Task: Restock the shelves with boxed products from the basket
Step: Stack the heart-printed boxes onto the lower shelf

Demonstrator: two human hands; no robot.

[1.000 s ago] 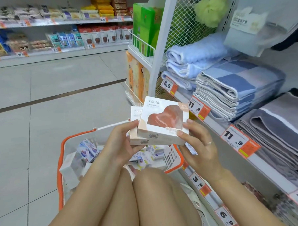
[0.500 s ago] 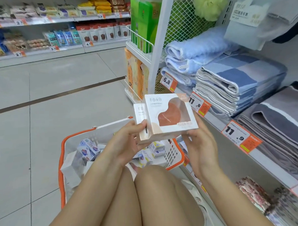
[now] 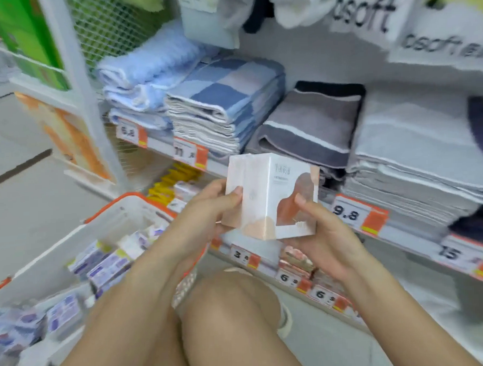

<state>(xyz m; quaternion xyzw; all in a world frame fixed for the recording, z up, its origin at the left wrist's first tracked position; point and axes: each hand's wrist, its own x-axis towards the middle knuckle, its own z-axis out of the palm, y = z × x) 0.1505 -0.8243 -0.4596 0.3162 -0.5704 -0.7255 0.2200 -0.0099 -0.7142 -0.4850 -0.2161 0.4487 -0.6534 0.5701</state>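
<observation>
Boxes (image 3: 271,195) held upright in front of the knees, two together, white with a peach panel. Left hand (image 3: 205,212) gripping the left side, thumb on the front face; right hand (image 3: 320,234) cupped under the lower right corner, thumb on the window. Just beyond: shelf edge (image 3: 397,239) with price tags, towels (image 3: 223,106) stacked above. Basket (image 3: 104,230) at left, rim near the left wrist, small boxes inside. Open floor at far left.

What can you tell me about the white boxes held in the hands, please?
The white boxes look like glossy cardboard, with peach corners and a window showing something reddish-brown. They are held upright together in front of the towel shelf. The left hand grips the left side, and the right hand supports them from below, thumb on the front.
</observation>
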